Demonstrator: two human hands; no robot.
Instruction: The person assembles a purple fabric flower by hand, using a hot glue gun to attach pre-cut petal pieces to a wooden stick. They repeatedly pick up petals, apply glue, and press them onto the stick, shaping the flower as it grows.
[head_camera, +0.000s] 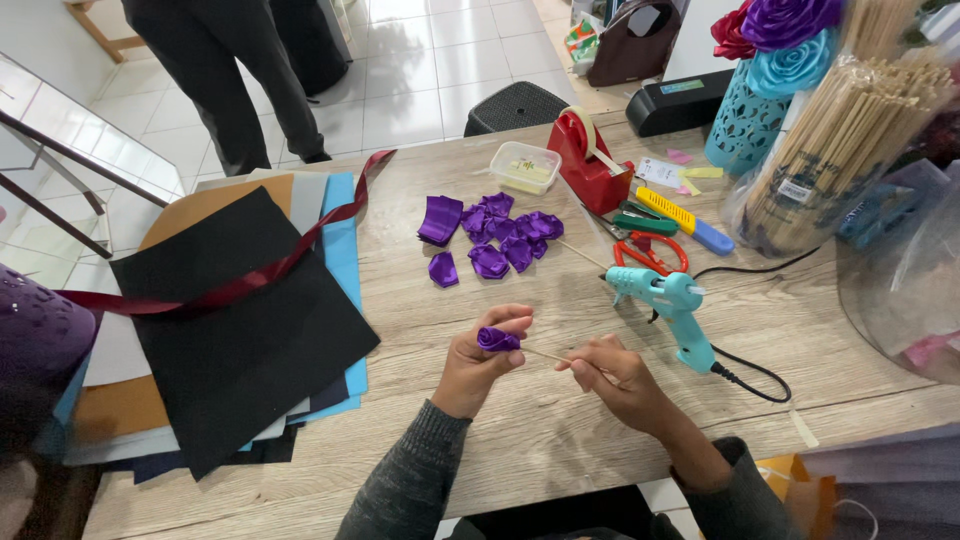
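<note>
Over the near edge of the tabletop (560, 420), roughly at its middle, the person works with both hands close together. The left hand (478, 362) has its grip closed on a small purple ribbon rosebud (497, 339), thumb and fingers curled round it, and the right hand (615, 378) pinches a thin wooden stick (548, 354) narrowly between fingertips. The stick is what matters here: its long axis runs nearly level from the right hand's grip leftward and slightly away from the person, and its far tip disappears into the rosebud, so the bud sits to the left of the right hand and directly inside the left one. The hands are near each other but apart, with bare stick showing between them. Farther in, towards the middle of the tabletop, lies a pile of folded purple ribbon pieces (495, 235), nearer the left hand than the right. The teal glue gun (670, 305) rests just beyond the right hand, its nozzle pointing left. Dark felt sheets (235, 330) cover the left end.
</note>
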